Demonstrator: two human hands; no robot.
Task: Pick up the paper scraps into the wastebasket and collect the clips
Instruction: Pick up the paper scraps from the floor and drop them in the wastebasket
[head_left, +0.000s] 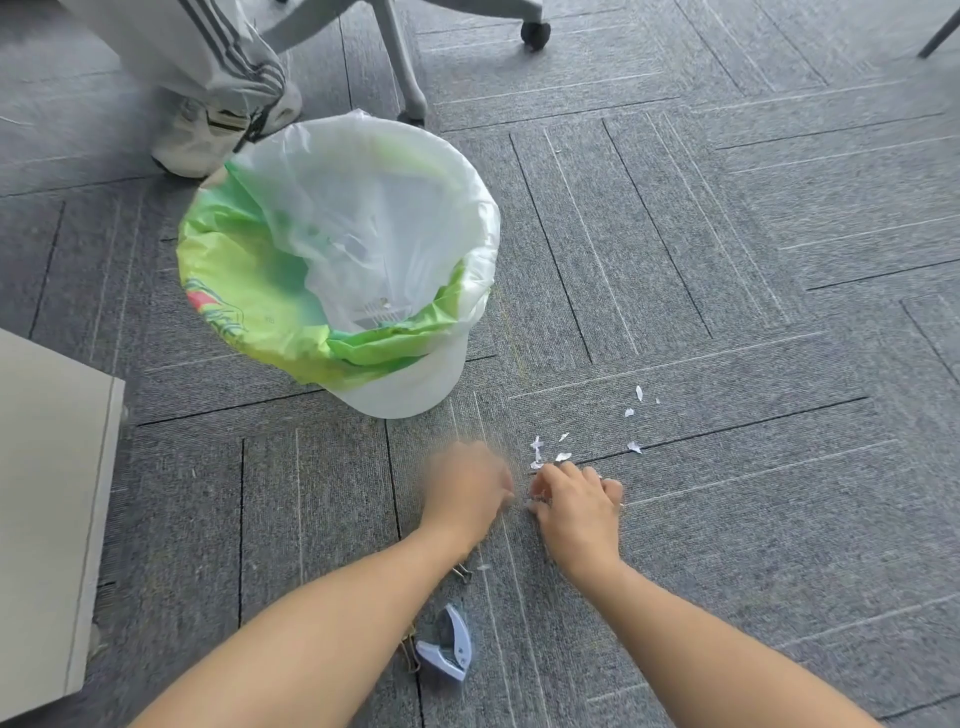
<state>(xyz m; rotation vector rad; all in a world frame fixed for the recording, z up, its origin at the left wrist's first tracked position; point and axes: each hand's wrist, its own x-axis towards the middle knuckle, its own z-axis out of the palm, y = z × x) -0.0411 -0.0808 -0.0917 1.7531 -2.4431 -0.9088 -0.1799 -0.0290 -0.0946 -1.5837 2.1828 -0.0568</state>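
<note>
Right hand (576, 501): fingers curled narrow on the carpet (727, 519), pinching scraps (536, 451). More scraps lie just beyond the fingertips. Left hand (465, 488): blurred, finger state cannot be told. Wastebasket (405, 389) stands beyond the left fingers; clips (447, 647) lie behind them.

Open carpet (727, 234) right of wastebasket (410, 387); cabinet (47, 493) blocks left; chair base (400, 67) behind.

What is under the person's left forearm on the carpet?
One gold wire clip pokes out near the wrist, another by the blue plastic clip lower down. The forearm covers the rest of both, and anything else beneath.
</note>
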